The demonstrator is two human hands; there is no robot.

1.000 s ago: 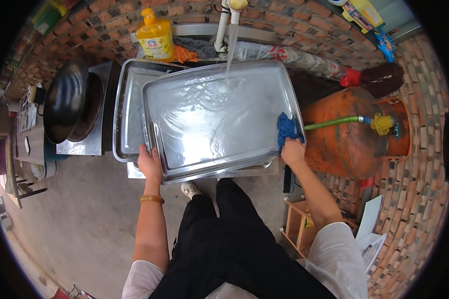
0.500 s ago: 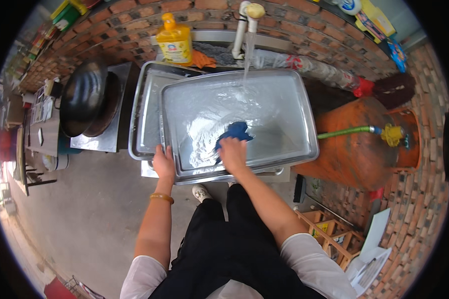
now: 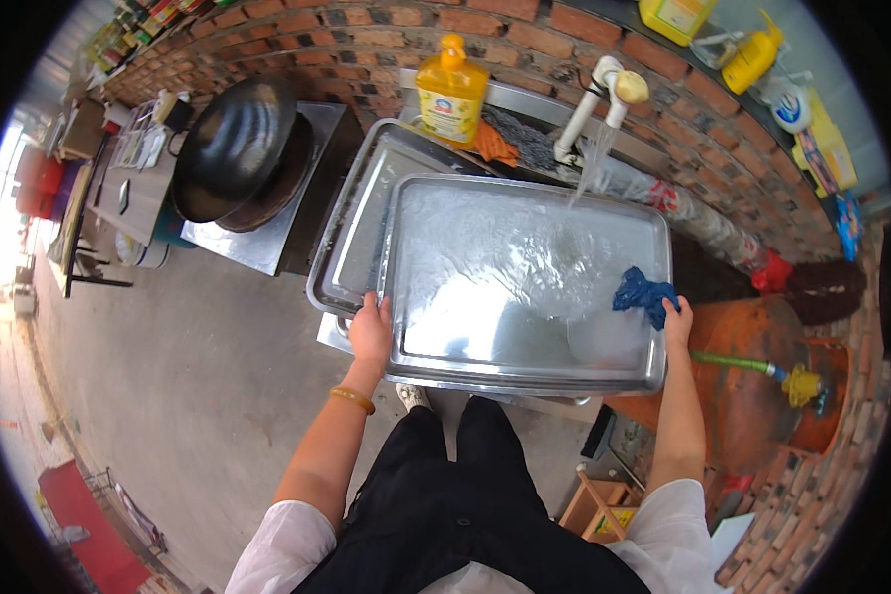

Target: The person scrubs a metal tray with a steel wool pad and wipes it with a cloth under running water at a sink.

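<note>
A shallow rectangular metal tray [image 3: 525, 378] with water in it lies over a second metal tray [image 3: 333, 259], which shows at its left. My left hand [image 3: 370, 335] grips the upper tray's left rim, fingers wrapped over the edge. At the opposite rim, my right hand [image 3: 677, 325] is closed on a crumpled blue cloth [image 3: 643, 295] and also grips the tray's edge; its thumb and some fingers are hidden. Water runs from a white tap [image 3: 589, 107] into the tray near its far edge.
A yellow pump bottle [image 3: 450, 94] and an orange cloth [image 3: 495, 145] stand behind the trays. A black wok [image 3: 233, 148] leans on the stove at left. An orange gas cylinder [image 3: 738, 376] with a green hose is close to my right arm. Bottles line a shelf at upper right.
My right hand has moved from the tray's middle to its right rim, carrying the blue cloth. My left hand still holds the left rim. The view has shifted, and the tray now lies straighter.
</note>
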